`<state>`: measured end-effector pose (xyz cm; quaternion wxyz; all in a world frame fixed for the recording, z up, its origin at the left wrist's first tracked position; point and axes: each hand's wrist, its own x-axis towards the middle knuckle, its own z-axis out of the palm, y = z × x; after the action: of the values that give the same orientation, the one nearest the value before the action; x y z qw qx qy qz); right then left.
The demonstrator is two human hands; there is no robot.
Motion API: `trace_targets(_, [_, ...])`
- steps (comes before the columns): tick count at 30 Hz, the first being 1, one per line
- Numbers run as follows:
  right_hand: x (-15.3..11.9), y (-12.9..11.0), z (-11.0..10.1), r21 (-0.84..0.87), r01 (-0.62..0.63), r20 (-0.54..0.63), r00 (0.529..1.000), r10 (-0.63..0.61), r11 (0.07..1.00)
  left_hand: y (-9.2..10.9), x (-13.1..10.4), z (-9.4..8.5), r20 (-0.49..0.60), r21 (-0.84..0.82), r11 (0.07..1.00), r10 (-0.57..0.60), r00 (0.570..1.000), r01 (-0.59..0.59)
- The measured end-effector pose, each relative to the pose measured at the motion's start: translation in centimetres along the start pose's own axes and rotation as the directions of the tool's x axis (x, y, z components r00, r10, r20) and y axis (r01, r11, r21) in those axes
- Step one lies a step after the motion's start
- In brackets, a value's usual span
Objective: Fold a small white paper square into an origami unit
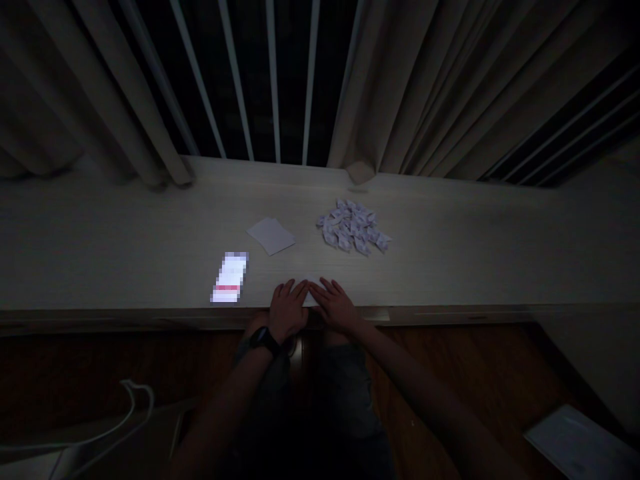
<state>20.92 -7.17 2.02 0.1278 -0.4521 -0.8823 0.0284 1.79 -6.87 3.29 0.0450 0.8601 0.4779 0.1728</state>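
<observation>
A small white paper piece point(311, 294) — mostly covered by the fingers point(299, 290) — lies at the window ledge's point(450, 267) near edge.

The small piece of paper point(310, 299) at the front edge is white. The flat sheets point(271, 236) are plain white with a lilac tinge, and the folded papers point(353, 228) in the pile share that tint, greyer in their creases. The ledge point(465, 247) is dull cream with a faint streaked grain. The phone point(231, 275) shows blocky white and pale lilac with a red stripe low down. The curtains point(425, 87) are plain dim beige, the window bars point(273, 80) pale grey against black. The watch point(265, 339) is black, the floor point(420, 360) dark reddish brown.
</observation>
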Motion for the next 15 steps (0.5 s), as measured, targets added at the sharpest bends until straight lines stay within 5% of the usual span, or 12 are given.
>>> trace_targets(15, [-1.3,-0.6,1.3,-0.01,-0.068,-0.065,0.996,0.068,0.998,0.8,0.7,0.4,-0.026,-0.006,1.0,-0.027,0.999,0.027])
